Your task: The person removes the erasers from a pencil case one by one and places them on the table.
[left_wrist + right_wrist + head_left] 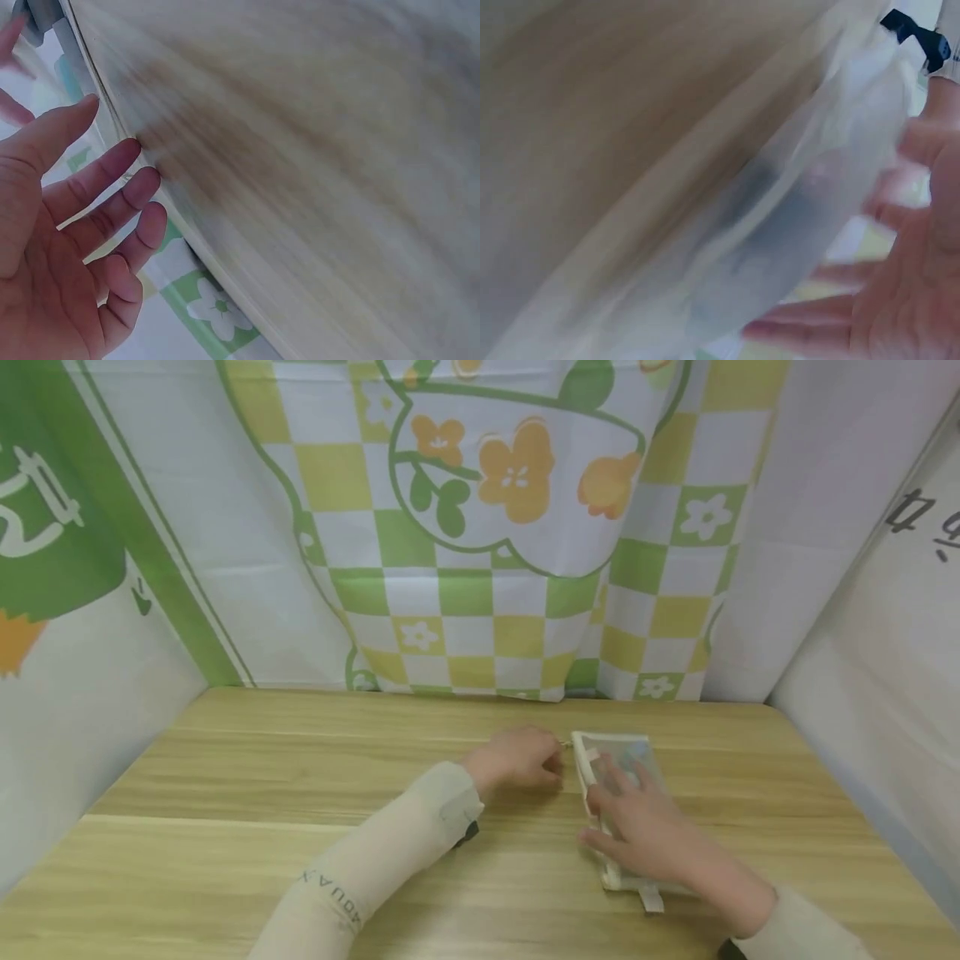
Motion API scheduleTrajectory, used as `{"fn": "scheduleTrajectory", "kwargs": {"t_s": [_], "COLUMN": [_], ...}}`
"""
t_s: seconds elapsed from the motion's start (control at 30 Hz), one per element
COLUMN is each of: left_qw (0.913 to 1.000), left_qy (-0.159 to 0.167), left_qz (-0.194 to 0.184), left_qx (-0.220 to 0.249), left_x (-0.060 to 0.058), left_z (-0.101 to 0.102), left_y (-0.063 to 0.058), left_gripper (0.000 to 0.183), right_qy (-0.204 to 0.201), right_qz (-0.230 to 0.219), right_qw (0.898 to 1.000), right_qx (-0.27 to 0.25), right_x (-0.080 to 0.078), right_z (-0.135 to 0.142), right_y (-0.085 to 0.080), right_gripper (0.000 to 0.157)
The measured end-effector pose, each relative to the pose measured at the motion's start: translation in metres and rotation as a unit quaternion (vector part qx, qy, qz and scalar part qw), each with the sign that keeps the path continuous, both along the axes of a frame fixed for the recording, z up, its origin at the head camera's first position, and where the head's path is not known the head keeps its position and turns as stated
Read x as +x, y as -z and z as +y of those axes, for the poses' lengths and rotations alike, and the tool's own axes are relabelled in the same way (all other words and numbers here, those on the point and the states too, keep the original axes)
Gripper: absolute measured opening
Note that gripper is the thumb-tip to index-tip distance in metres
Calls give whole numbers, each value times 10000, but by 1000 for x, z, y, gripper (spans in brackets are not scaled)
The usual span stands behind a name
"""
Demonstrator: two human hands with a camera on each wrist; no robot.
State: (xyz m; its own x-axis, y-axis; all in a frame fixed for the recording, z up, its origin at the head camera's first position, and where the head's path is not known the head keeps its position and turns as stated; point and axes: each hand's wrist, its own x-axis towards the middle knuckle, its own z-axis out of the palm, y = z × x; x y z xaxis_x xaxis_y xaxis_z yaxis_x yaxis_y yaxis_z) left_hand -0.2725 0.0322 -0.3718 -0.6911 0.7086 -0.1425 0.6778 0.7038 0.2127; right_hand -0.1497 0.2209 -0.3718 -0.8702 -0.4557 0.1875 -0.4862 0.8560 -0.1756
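A see-through pouch (611, 743) with white trim lies on the right half of the table, and pale blue shapes show through it. My right hand (641, 827) is over it with fingers spread. In the right wrist view the blurred pouch (780, 232) appears beside the extended fingers (802, 311). My left hand (521, 758) is just left of the pouch's far corner, its fingertips close to a small zipper pull (567, 744). In the left wrist view this hand (67, 247) has loosely bent fingers, with thumb and fingertips apart at the tabletop.
The wood-grain table (262, 793) meets a checked, flowered curtain (465, 593) at its back edge. White cloth walls (877, 693) stand on both sides. A white tag (651, 897) sticks out from the pouch's near end.
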Motion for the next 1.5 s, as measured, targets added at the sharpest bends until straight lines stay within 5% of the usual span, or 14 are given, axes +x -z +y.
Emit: {"fn": "scheduleTrajectory", "kwargs": {"t_s": [0.23,0.57,0.8,1.13,1.5], "left_qw": [9999,9965,9892,9864,9857], "left_qy": [123,741,1167,1417,966], "left_qz": [44,104,-651,-679,-1122], "left_qx": [40,384,597,488,809], "left_x": [1,6,10,8,15], "left_z": [1,12,18,21,14], "left_y": [0,0,-4,1,-15], "left_gripper": [22,32,48,50,42], "right_qy": [811,1540,1653,1621,1132], "right_qz": [19,-611,-348,221,84], "right_qw": [9959,9804,9754,9678,9795], "right_qx": [-399,-1064,-1418,-1915,-1667], "right_x": [-11,-11,-8,-5,-14], "right_z": [-6,16,25,39,59], "right_y": [-6,-14,-17,-22,-27], "right_gripper": [11,33,33,34,32]}}
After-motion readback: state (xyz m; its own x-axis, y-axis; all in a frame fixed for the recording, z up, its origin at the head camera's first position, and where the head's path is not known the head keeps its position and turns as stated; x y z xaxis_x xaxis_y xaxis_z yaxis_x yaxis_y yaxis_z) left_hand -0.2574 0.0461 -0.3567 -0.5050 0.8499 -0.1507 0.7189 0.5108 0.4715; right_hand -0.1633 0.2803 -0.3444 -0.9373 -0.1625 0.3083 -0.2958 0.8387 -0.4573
